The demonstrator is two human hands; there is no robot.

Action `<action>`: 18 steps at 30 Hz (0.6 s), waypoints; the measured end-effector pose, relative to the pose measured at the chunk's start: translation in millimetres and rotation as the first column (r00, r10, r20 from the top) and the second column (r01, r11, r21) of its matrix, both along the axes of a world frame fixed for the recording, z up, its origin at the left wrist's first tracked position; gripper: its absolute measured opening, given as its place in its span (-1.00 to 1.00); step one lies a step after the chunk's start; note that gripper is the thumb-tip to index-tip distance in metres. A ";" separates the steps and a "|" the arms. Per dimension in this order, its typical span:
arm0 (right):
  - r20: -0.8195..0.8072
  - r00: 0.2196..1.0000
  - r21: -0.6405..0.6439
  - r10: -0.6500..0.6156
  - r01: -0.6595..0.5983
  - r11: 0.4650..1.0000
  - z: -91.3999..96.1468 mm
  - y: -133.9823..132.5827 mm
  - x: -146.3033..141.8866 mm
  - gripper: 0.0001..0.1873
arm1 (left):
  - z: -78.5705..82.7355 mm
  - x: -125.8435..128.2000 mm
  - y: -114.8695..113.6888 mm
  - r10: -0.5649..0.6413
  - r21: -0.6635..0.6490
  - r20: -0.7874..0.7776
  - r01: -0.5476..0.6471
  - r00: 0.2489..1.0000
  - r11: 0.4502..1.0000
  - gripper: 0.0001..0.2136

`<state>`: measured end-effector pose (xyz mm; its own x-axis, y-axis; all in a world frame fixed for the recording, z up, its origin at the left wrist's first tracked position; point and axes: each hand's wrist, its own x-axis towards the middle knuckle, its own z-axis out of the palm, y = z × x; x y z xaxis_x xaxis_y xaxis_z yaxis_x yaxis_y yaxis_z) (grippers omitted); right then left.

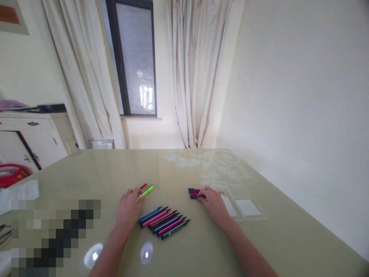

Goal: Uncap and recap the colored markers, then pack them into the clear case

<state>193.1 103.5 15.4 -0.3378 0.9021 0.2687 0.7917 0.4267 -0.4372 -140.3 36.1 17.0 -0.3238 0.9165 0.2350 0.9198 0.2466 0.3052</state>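
Note:
My left hand [130, 204] is closed at the near end of a yellow-green marker [145, 192], beside green, orange and dark red ones that it partly hides. On the right, my right hand [211, 202] pinches a small blue marker cap [193, 197] in a little group of dark green, blue and red caps [192, 191]. Its fingers partly cover the group. Between the hands, a slanted row of several uncapped markers [164, 222] lies on the table, in blue, pink, red, purple and dark green. Their dark tips point to the upper right.
A clear plastic case [248, 207] with white inserts lies right of my right hand. The glossy table [100, 169] meets the wall on its right. At the left edge sit a pale packet [20, 194] and a blurred-out patch. A white cabinet [43, 142] stands beyond.

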 end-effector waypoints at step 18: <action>-0.324 0.902 0.040 0.285 -0.288 0.957 21.6 -42.0 -41.2 -0.73 | 10.4 89.1 -12.1 -0.540 0.080 0.122 0.534 0.833 0.842 -0.73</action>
